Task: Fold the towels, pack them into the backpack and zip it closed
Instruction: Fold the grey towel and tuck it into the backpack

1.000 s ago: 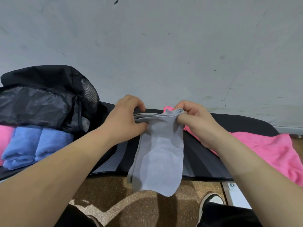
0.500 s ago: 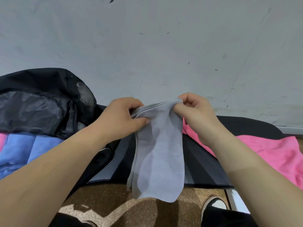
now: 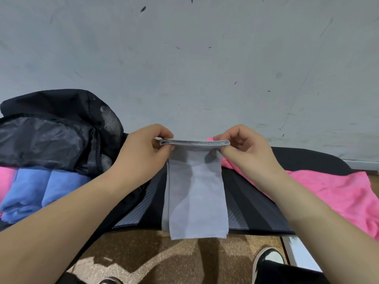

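Note:
A grey towel [image 3: 195, 193], folded into a long strip, hangs down in front of me over the black table's front edge. My left hand [image 3: 143, 152] pinches its top left corner and my right hand [image 3: 246, 148] pinches the top right corner, with the top edge stretched flat between them. The black backpack [image 3: 55, 130] lies open at the left, and rolled blue towels [image 3: 41, 191] sit inside it, with a bit of pink towel [image 3: 6, 181] at the far left. A loose pink towel [image 3: 338, 193] lies spread on the table at the right.
The black table [image 3: 252, 206] stands against a scuffed grey wall [image 3: 205, 68]. Below its front edge is a brown speckled floor [image 3: 184, 259], with my shoes [image 3: 268, 257] and dark trouser legs. A white table leg [image 3: 297, 251] shows at the lower right.
My hands have drawn apart, pulling the grey towel's top edge straight and level. The strip now hangs flat and squared instead of bunched and curved.

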Tool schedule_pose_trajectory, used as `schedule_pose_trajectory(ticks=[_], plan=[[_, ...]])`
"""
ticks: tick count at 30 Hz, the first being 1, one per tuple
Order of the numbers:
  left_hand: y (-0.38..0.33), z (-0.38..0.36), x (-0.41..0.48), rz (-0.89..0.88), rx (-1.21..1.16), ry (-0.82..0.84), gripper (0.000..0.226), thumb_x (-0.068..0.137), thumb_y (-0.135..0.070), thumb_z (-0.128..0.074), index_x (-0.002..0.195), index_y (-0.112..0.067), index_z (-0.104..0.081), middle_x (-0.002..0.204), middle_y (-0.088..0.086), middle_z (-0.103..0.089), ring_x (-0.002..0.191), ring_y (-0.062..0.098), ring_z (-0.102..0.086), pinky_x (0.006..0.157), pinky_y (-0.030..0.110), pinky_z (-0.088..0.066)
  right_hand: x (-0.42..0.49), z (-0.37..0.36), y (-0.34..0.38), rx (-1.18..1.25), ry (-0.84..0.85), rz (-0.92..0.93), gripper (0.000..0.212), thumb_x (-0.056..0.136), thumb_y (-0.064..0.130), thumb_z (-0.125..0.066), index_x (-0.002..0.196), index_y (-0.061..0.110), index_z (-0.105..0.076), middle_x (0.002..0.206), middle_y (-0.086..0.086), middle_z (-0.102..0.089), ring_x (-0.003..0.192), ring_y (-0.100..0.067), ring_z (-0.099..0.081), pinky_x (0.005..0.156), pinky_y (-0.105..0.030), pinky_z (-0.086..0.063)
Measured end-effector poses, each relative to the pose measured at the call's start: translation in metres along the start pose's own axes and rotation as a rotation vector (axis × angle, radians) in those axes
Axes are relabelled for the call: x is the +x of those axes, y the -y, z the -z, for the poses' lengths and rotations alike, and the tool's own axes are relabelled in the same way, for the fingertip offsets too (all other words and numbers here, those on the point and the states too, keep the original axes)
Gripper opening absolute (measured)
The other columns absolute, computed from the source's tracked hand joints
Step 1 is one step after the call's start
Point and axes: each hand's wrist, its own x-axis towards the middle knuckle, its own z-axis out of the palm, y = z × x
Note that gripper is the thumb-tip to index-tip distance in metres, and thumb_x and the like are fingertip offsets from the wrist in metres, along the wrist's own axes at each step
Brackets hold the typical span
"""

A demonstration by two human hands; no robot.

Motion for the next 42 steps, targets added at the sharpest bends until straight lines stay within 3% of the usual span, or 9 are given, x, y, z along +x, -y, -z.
schedule_pose_trajectory(ticks=[6, 11, 17, 22, 24, 29, 34, 38, 42], plan=[[0.002, 0.019, -0.040, -0.282, 0.176, 0.350, 0.014, 0.082, -0.021, -0.081, 0.085, -0.033, -0.073, 0.076, -0.017, -0.066, 0.067, 0.010, -0.064, 0.058, 0.017, -0.046, -0.027, 0.027, -0.002, -0.394, 0.312, 0.104, 0.027, 0.076, -0.008, -0.070, 0.080, 0.018, -0.073, 0.095, 0.000, -0.072, 0.095, -0.024, -0.066, 0.067, -0.036, -0.052], [0.012, 0.020, -0.061, -0.341, 0.355, 0.565, 0.011, 0.084, -0.038, -0.076, 0.094, -0.037, -0.072, 0.084, -0.021, -0.063, 0.078, 0.003, -0.063, 0.068, 0.026, -0.053, -0.054, 0.033, -0.009, -0.532, 0.514, 0.064, 0.025, 0.079, 0.009, -0.081, 0.088, 0.032, -0.078, 0.102, 0.006, -0.069, 0.096, -0.017, -0.065, 0.081, -0.025, -0.052], [0.016, 0.001, -0.071, -0.270, 0.527, 0.771, 0.023, 0.091, -0.054, -0.067, 0.101, -0.034, -0.071, 0.091, -0.022, -0.060, 0.077, -0.010, -0.054, 0.067, 0.013, -0.041, -0.058, 0.020, -0.030, -0.773, 0.703, -0.083, 0.017, 0.083, 0.027, -0.083, 0.099, 0.031, -0.079, 0.118, 0.018, -0.060, 0.108, 0.003, -0.060, 0.096, -0.010, -0.041], [0.012, -0.006, -0.049, -0.197, 0.435, 0.430, 0.013, 0.097, -0.038, -0.060, 0.092, -0.029, -0.069, 0.084, -0.012, -0.067, 0.078, 0.005, -0.061, 0.073, 0.038, -0.056, -0.040, 0.020, -0.027, -0.646, 0.435, -0.130, 0.019, 0.094, 0.034, -0.073, 0.081, 0.020, -0.074, 0.071, 0.015, -0.065, 0.061, 0.003, -0.054, 0.064, -0.015, -0.043], [0.019, -0.012, -0.039, -0.145, 0.436, 0.366, 0.023, 0.096, -0.037, -0.064, 0.118, -0.033, -0.065, 0.112, -0.016, -0.064, 0.102, 0.007, -0.061, 0.087, 0.038, -0.056, -0.028, 0.017, -0.037, -0.643, 0.264, -0.108, 0.008, 0.093, 0.031, -0.074, 0.096, 0.024, -0.073, 0.083, 0.016, -0.067, 0.061, 0.005, -0.054, 0.069, -0.017, -0.043], [0.032, -0.026, -0.023, 0.058, 0.340, 0.528, 0.074, 0.090, -0.037, -0.075, 0.155, -0.027, -0.042, 0.149, -0.010, -0.052, 0.137, 0.012, -0.050, 0.113, 0.029, -0.041, -0.014, 0.009, -0.058, -0.615, 0.281, -0.232, 0.053, 0.090, 0.027, -0.078, 0.139, 0.025, -0.060, 0.118, 0.012, -0.066, 0.072, 0.006, -0.058, 0.090, -0.026, -0.053], [0.029, -0.030, -0.014, 0.104, 0.333, 0.568, 0.048, 0.083, -0.032, -0.081, 0.129, -0.030, -0.066, 0.120, -0.017, -0.065, 0.112, 0.008, -0.062, 0.097, 0.028, -0.051, -0.008, 0.002, -0.055, -0.453, 0.327, -0.335, 0.033, 0.087, -0.001, -0.072, 0.115, 0.016, -0.070, 0.090, 0.001, -0.069, 0.050, 0.002, -0.061, 0.050, -0.016, -0.048], [0.025, -0.024, -0.014, 0.034, 0.369, 0.406, 0.013, 0.081, -0.034, -0.079, 0.091, -0.033, -0.070, 0.093, -0.014, -0.062, 0.092, 0.007, -0.061, 0.079, 0.032, -0.053, -0.010, -0.005, -0.048, -0.377, 0.230, -0.257, 0.025, 0.082, -0.005, -0.068, 0.096, 0.015, -0.069, 0.079, -0.001, -0.070, 0.056, -0.006, -0.062, 0.055, -0.028, -0.054], [0.020, -0.015, -0.019, -0.026, 0.264, 0.255, 0.017, 0.081, -0.029, -0.079, 0.090, -0.036, -0.066, 0.090, -0.013, -0.062, 0.086, 0.003, -0.059, 0.074, 0.028, -0.050, -0.017, -0.002, -0.038, -0.375, 0.186, -0.113, 0.023, 0.082, -0.002, -0.071, 0.095, 0.017, -0.069, 0.068, 0.021, -0.063, 0.055, 0.003, -0.054, 0.059, -0.010, -0.040]])
